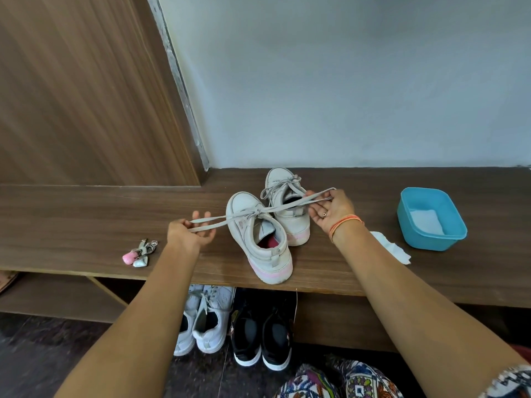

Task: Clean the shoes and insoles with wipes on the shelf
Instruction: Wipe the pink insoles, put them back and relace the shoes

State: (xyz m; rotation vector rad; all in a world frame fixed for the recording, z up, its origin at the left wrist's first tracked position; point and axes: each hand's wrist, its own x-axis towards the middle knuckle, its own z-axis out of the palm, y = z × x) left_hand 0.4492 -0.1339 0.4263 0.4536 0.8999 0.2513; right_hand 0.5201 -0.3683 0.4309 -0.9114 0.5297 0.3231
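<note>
Two white sneakers with pink soles stand side by side on the wooden shelf (pixel 71 219), toes toward the wall. The near sneaker (pixel 258 239) sits at the front edge, its heel just over the lip. The far sneaker (pixel 287 208) stands just beside it on the right, closer to the wall, with its own lace tied in a bow.

The near sneaker's shoelace (pixel 290 204) is drawn out sideways in two long loops from the top of its tongue, one to each side. The left hand (pixel 189 231) holds the end of the left loop, thumb pressed onto the lace, the other fingers loosely spread and pointing toward the wall. It hovers low over the shelf, left of the near sneaker's toe. The right hand (pixel 330 211) grips the end of the right loop in curled fingers, palm turned toward the shoes. It sits beside the far sneaker's collar, with the lace running across that shoe's opening. Both forearms reach forward from the bottom corners.

A blue tub (pixel 425 239) holding folded wipes (pixel 426 222) stands on the shelf to the right. A loose wipe (pixel 393 248) lies between the tub and the right forearm. A keychain (pixel 139 252) lies left of the left hand. Under the shelf stand a white pair (pixel 207 320) and a black pair (pixel 261 331) of shoes.
</note>
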